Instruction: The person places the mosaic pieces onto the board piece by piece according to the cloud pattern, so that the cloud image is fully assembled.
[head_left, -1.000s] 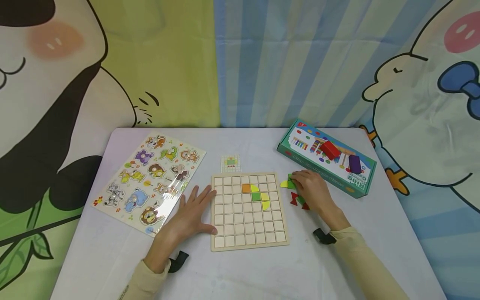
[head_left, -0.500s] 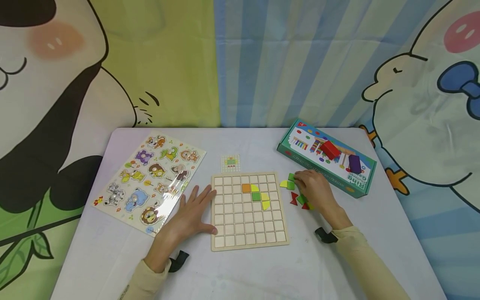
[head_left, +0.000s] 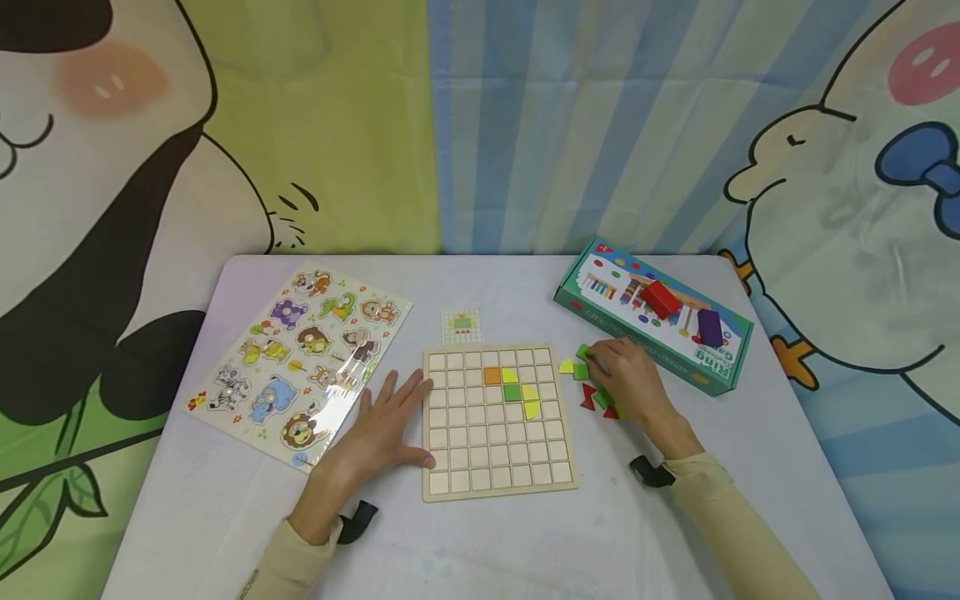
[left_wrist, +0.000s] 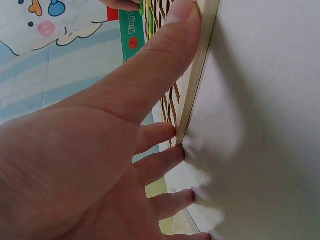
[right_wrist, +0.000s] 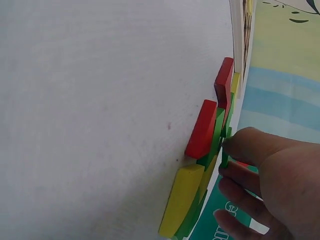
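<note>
My left hand (head_left: 382,429) lies with its fingers spread at the left edge of a wooden grid board (head_left: 480,458). Its thumb (left_wrist: 170,45) rests on the board's rim in the left wrist view. On the board sit an orange square (head_left: 492,377), a green square (head_left: 512,392) and several yellow curved pieces (head_left: 532,410). To the right of the board, my right hand (head_left: 630,383) pinches a small green block (right_wrist: 225,159) between thumb and index finger. Around it lie red blocks (right_wrist: 202,130), more green blocks (head_left: 581,372) and yellow ones (right_wrist: 182,200); the hand hides part of the pile.
A small pattern card (head_left: 461,327) lies behind the board. At the left is an animal picture sheet (head_left: 330,321). A green box (head_left: 637,329) stands at the back right, bearing a red block (head_left: 660,300) and a purple block (head_left: 709,328).
My right hand has shifted slightly to the right over the pile, uncovering more green and yellow pieces. The left hand and the pieces on the board have stayed put.
</note>
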